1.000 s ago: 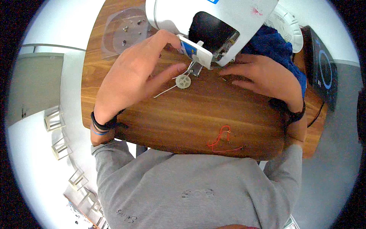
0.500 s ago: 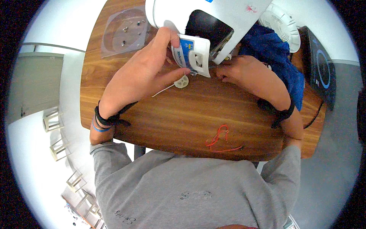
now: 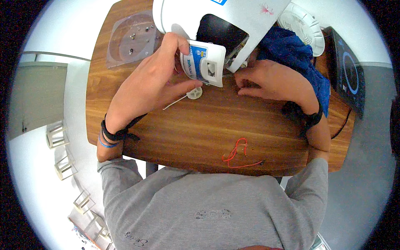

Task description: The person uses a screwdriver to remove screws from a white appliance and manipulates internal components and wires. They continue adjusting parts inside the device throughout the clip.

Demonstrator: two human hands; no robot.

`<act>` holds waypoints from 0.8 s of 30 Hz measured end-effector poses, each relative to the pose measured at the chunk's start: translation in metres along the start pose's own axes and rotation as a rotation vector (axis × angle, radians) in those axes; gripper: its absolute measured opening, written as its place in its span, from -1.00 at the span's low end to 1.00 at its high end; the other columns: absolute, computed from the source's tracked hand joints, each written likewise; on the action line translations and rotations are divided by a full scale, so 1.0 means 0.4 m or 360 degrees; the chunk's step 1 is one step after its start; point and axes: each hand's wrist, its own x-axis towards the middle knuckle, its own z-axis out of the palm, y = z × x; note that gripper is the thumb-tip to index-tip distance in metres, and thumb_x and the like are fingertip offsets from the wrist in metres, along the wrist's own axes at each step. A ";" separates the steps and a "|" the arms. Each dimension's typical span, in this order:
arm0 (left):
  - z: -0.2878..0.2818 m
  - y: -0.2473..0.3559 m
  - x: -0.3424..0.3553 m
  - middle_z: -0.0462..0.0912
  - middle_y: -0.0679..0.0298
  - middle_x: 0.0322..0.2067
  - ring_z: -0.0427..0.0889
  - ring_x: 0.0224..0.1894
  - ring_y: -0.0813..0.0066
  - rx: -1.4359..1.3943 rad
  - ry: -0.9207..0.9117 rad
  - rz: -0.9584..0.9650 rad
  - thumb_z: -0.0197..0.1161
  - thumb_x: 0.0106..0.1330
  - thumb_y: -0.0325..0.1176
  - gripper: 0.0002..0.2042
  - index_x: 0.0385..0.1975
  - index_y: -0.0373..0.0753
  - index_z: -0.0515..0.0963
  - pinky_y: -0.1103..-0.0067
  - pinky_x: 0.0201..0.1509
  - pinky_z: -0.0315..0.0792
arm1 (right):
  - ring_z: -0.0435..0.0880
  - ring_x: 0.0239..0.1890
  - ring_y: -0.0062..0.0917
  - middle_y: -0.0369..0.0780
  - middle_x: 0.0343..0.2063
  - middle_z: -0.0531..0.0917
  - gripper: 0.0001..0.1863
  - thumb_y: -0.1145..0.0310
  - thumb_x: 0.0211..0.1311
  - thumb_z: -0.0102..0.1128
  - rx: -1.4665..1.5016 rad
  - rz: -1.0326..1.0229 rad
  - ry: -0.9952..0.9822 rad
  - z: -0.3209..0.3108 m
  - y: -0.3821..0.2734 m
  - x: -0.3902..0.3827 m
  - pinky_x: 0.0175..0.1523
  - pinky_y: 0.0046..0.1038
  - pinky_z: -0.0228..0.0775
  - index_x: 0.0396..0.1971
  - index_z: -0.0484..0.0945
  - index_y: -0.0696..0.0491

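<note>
A white curved panel [image 3: 217, 55] with a blue label and a cut-out is pinched between the thumb and fingers of my left hand [image 3: 156, 73]. The panel stands beside a large white appliance housing [image 3: 179, 18], just left of its dark opening. My right hand [image 3: 266, 79] is at the housing's lower corner, its fingers curled in near small parts and wires at the edge. What those fingertips grip is hidden. A small pale round piece [image 3: 194, 93] with a thin white stem lies on the table below the panel.
A clear plastic tray [image 3: 112, 58] with several screws lies at the back left. Red wire [image 3: 237, 158] rests near the table's front edge. Dark blue cloth [image 3: 287, 46], a white round vented part [image 3: 302, 29] and a black induction cooktop [image 3: 348, 71] are on the right.
The view has shifted slightly. My left hand has drawn the panel a little left and turned its face more into view. The right hand's fingers have shifted slightly at the housing's corner.
</note>
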 end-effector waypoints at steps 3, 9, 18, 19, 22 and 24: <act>-0.007 0.002 -0.001 0.55 0.05 -0.28 0.66 -0.24 0.13 0.0063 -0.0025 -0.0032 0.49 0.14 -0.42 -0.46 -0.08 -0.19 0.19 0.37 -0.19 0.54 | 0.67 -0.28 -0.19 -0.13 -0.41 0.65 -0.84 0.32 0.24 0.28 0.0160 0.0080 -0.0088 -0.045 -0.010 -0.003 -0.17 -0.25 0.51 -0.28 0.59 0.07; -0.009 0.013 0.009 0.54 -0.01 -0.24 0.62 -0.16 0.00 0.0197 -0.0047 0.0082 0.49 0.14 -0.39 -0.46 -0.08 -0.25 0.19 0.33 -0.08 0.50 | 0.66 -0.22 -0.10 -0.08 -0.32 0.65 -0.81 0.26 0.31 0.19 0.0131 -0.0117 0.0369 -0.037 0.020 -0.018 -0.06 -0.17 0.52 -0.21 0.62 0.04; -0.010 0.008 -0.004 0.47 0.10 -0.07 0.61 -0.08 0.18 0.0271 -0.0069 -0.0130 0.56 0.09 -0.28 -0.32 0.02 -0.28 0.16 0.40 -0.02 0.54 | 0.67 -0.23 -0.14 -0.09 -0.35 0.64 -0.81 0.26 0.32 0.18 0.0129 -0.0172 0.0583 -0.006 -0.027 0.022 -0.10 -0.21 0.55 -0.18 0.66 0.00; -0.010 0.010 -0.003 0.47 0.08 -0.07 0.61 -0.06 0.18 0.0282 -0.0053 -0.0121 0.56 0.10 -0.28 -0.32 0.02 -0.29 0.15 0.40 -0.01 0.54 | 0.67 -0.24 -0.15 -0.09 -0.36 0.64 -0.80 0.25 0.32 0.18 0.0099 -0.0176 0.0612 -0.003 -0.031 0.027 -0.11 -0.22 0.55 -0.18 0.65 0.00; -0.008 0.025 -0.001 0.46 0.04 -0.07 0.60 0.00 0.16 0.0280 -0.0027 -0.0156 0.55 0.11 -0.28 -0.30 0.03 -0.32 0.12 0.41 0.03 0.54 | 0.67 -0.26 -0.16 -0.10 -0.37 0.62 -0.80 0.25 0.32 0.19 0.0139 -0.0195 0.0674 0.020 -0.035 0.046 -0.13 -0.23 0.56 -0.17 0.65 -0.01; -0.003 0.031 -0.005 0.45 0.03 -0.06 0.59 0.04 0.17 0.0231 -0.0038 -0.0259 0.55 0.12 -0.28 -0.29 0.03 -0.34 0.10 0.41 0.05 0.54 | 0.66 -0.34 -0.26 -0.16 -0.40 0.63 -0.82 0.35 0.23 0.29 0.0111 -0.0205 0.0774 0.038 -0.042 0.055 -0.22 -0.30 0.54 -0.18 0.68 -0.03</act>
